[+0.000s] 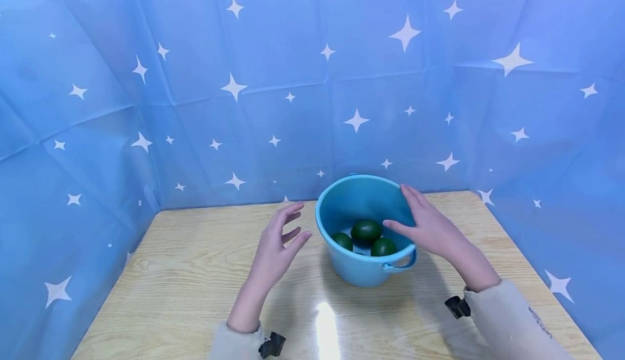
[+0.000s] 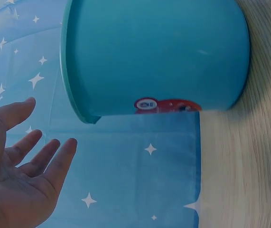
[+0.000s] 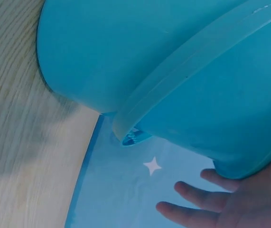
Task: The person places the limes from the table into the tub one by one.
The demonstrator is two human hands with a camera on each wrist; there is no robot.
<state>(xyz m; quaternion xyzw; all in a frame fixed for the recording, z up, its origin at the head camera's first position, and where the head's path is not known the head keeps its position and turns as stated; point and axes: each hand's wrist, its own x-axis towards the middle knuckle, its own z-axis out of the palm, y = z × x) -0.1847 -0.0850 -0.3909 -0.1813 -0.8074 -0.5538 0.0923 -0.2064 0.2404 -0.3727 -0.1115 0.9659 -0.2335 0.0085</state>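
Note:
A light blue bucket (image 1: 358, 274) stands on the table with its mouth facing me. Inside lie dark green, glossy avocados (image 1: 366, 231); three show, and a dark sliver is at the bottom between them. My right hand (image 1: 434, 230) is at the bucket's right rim, thumb over the opening; its fingers look fairly straight in the right wrist view, and contact with the rim is hard to tell. Left of the bucket, my left hand (image 1: 273, 251) holds nothing, fingers spread and loosely bent, apart from the wall. A red label (image 2: 166, 105) shows on the bucket in the left wrist view.
The wood-grain table (image 1: 195, 273) reaches back to a blue curtain (image 1: 273, 105) with white stars, which also hangs at both sides. The bucket's handle (image 1: 402, 265) hangs at its front right. Dark clips (image 1: 272, 345) sit at both sleeves.

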